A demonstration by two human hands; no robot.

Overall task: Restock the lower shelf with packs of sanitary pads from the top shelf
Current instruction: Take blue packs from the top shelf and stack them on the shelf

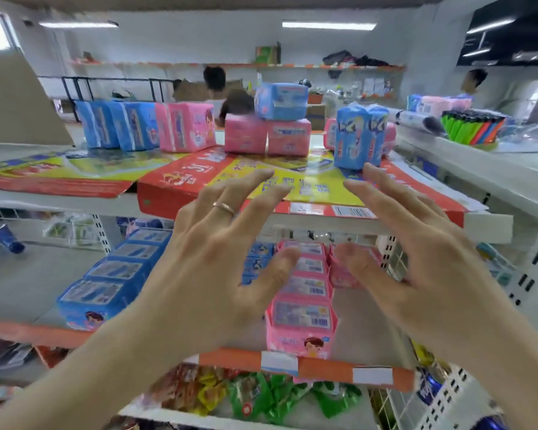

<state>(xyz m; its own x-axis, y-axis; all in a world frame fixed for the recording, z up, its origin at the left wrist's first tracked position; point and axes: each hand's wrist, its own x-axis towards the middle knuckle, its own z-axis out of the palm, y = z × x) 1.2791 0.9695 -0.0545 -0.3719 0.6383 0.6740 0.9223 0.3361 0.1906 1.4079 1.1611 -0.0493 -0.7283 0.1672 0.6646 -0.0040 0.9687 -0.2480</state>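
Blue packs (118,124) and pink packs (185,127) of sanitary pads stand on the top shelf (491,223); two pink packs (267,136) carry a blue pack (281,100), and a tall blue pack (359,136) stands at the right. On the lower shelf (323,366) lie a row of blue packs (106,280) and a row of pink packs (302,299). My left hand (212,259) and my right hand (423,252) hover in front of the shelves, fingers spread, holding nothing. They hide part of the lower rows.
Flattened red and yellow cartons (199,178) line the top shelf. Snack bags (261,398) fill the shelf below. Coloured pens (472,125) sit on the neighbouring shelf at right. People stand in the background (215,82). A cardboard box (13,97) is at far left.
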